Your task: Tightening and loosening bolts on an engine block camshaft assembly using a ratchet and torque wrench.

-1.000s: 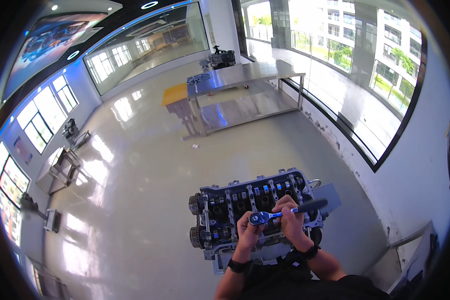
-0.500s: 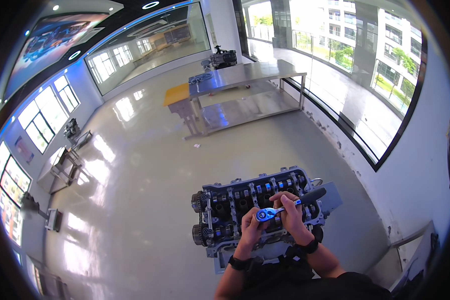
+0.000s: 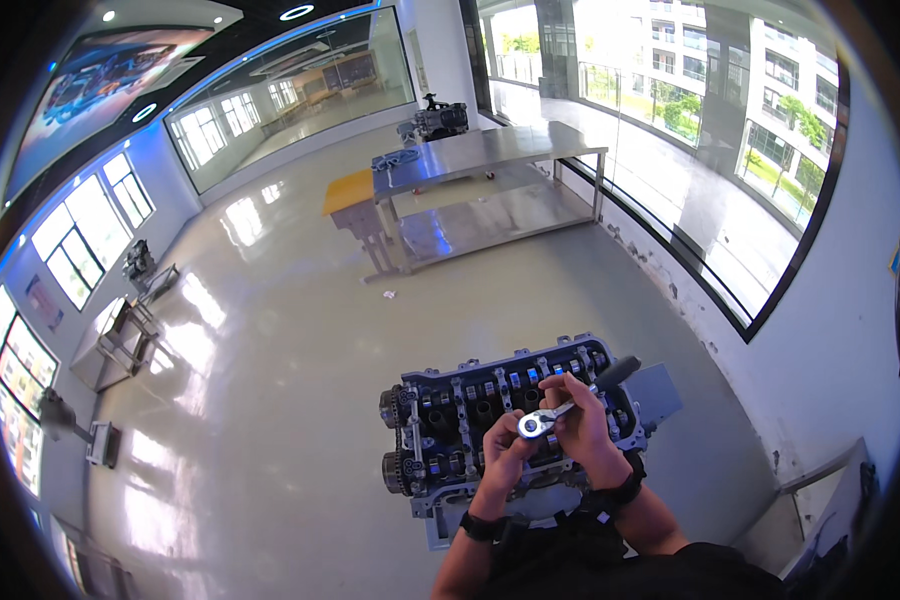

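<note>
Over the grey metal cylinder head (image 3: 462, 400) | my right hand (image 3: 584, 430) grips a black-handled silver ratchet (image 3: 560, 411) | left hand (image 3: 507, 447) pinches its round end (image 3: 531, 427), seemingly steadying it

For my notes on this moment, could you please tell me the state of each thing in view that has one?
Ratchet, held above the engine, handle slanting up to the right
Left hand, closed at the ratchet's head
Right hand, closed on the ratchet's handle side
Engine, top uncovered
Left wristband, worn
Right wristband, worn
Steel table, standing
Ceiling light, lit
</note>
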A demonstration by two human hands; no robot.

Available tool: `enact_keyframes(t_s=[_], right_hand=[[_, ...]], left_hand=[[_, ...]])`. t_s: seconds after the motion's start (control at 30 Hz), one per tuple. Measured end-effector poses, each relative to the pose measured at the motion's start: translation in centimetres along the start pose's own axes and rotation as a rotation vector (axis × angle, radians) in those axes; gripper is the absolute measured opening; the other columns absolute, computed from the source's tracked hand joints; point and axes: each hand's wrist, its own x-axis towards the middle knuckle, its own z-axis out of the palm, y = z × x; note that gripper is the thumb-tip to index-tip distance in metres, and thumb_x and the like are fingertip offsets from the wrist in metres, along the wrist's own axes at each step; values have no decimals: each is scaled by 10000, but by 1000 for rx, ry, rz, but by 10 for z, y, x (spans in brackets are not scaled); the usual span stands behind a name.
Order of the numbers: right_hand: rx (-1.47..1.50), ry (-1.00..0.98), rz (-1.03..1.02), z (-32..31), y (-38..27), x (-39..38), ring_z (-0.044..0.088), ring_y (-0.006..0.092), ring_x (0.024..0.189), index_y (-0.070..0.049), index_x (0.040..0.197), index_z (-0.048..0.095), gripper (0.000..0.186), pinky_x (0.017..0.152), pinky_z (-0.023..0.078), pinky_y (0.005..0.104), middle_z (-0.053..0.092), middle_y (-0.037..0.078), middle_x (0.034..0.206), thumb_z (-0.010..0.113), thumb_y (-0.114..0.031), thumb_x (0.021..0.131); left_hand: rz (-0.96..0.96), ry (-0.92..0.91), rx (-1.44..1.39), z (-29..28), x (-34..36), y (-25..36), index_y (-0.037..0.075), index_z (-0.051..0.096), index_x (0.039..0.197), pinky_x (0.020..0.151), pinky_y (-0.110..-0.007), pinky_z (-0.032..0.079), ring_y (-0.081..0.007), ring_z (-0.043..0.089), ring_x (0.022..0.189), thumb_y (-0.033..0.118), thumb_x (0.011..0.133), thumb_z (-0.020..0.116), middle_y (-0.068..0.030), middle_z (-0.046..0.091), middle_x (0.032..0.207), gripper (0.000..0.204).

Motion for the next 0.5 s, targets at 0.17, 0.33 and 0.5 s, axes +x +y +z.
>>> enact_keyframes(t_s=[0.17,0.33,0.5], right_hand=[[-148,-18,-128,-10,1,-7,454,71,494,12,960,664,228,480,357,218,519,8,598,534,-164,895],[-980,-222,-955,-3,-7,-8,512,125,455,-31,979,683,257,464,384,261,550,16,559,595,-62,740],[-1073,-291,-1059,1,-13,-8,517,118,456,-32,1008,682,273,455,375,265,563,19,573,601,-62,749]], left_hand=[[-129,-121,24,-7,0,-1,59,514,850,497,-199,325,-51,423,579,305,895,656,3,470,824,288],[-126,145,236,4,-3,-1,44,539,916,531,-189,368,-41,460,612,299,928,609,5,502,853,265],[75,107,304,2,-5,-10,23,569,994,521,-194,317,-27,413,636,336,933,594,34,473,814,319]])
